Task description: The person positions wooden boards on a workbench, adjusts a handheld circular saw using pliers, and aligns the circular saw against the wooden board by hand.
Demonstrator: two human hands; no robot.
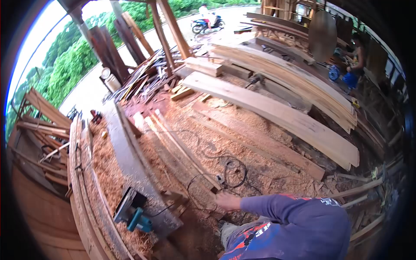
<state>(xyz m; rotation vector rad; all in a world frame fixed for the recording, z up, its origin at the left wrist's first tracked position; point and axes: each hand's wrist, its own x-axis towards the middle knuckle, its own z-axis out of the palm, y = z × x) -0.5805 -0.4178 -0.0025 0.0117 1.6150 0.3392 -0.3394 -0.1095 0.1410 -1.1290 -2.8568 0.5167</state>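
At the end of a long narrow wooden strip (187,152), low in the middle of the head view, is my right hand (228,202). Its fingers look closed on the strip's near end, though they show only in part. My purple-sleeved arm and shirt (294,227) fill the lower right. My left hand does not show. Beyond my right hand, a black power cable (246,175) lies coiled on the shavings. To the left, a teal circular saw (139,220) rests tilted, with its base plate up, beside a broad grey plank (130,151).
Sawdust (173,117) covers the ground. Long planks (277,117) lie stacked to the right, and scrap wood (147,89) is heaped near the posts. Stacked boards (80,173) run along the left. Another person (356,60) is at the far right; a motorbike (208,25) is on the road.
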